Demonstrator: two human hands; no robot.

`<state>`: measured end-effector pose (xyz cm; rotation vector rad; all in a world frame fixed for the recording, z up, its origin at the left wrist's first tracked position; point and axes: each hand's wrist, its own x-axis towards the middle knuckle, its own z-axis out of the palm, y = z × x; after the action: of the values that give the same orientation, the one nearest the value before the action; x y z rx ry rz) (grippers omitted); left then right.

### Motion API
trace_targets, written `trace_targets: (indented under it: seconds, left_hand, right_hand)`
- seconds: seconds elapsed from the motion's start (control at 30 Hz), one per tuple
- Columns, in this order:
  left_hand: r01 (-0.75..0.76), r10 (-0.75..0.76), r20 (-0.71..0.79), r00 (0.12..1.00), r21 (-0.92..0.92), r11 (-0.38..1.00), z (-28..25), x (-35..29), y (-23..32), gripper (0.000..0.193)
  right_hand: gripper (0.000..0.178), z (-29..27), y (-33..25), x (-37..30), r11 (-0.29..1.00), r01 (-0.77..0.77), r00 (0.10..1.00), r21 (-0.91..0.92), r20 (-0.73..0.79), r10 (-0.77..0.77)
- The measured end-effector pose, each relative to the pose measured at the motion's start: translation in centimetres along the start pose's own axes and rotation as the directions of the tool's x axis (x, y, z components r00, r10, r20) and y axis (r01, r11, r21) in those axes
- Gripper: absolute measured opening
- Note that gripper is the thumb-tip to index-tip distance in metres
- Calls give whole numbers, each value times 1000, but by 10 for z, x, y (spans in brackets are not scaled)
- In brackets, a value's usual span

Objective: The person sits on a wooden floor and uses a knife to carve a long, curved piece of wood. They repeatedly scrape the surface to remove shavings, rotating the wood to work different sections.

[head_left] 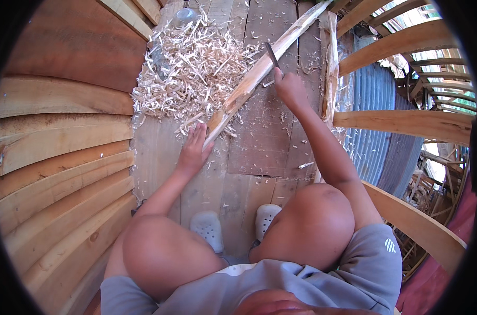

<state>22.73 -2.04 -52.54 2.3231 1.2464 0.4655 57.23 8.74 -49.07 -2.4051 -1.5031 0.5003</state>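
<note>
A long, pale wooden pole [259, 72], peeled and unevenly shaved, slants from near my left hand to the far upper right. My left hand [193, 152] steadies its near end, fingers stretched along the left side and thumb by the tip. In my right hand [292, 90] is a knife [271, 54], its handle mostly hidden by my closed fingers. The dark blade points away from me and lies over the pole's right side, partway up; whether its edge touches the wood, I cannot tell.
A heap of wood shavings [196, 68] covers the plank floor [207, 184] left of the pole, with a clear container [185, 16] behind it. Wooden slats [65, 131] wall the left. On the right stand a railing [401, 119] and corrugated metal [375, 100]. My clogs [207, 231] are below.
</note>
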Motion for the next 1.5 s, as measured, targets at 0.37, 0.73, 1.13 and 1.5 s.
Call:
trace_targets:
  seconds: [0.37, 0.73, 1.13, 1.5]
  left_hand:
    - [47, -49, 1, 999, 241, 969, -35, 17, 3, 39]
    - [249, -246, 114, 963, -16, 968, -33, -4, -12, 29]
    - [52, -57, 36, 998, 134, 990, -34, 82, 14, 39]
    - [129, -129, -14, 992, 152, 980, -16, 84, 7, 33]
  right_hand:
    - [82, -9, 22, 59, 994, 29, 988, -102, 153, -14]
    - [51, -2, -38, -32, 935, 354, 903, 4, 258, -343]
    - [60, 3, -53, -20, 922, 351, 921, -162, 239, -308]
    - [55, 19, -42, -16, 883, 453, 888, -119, 140, -437]
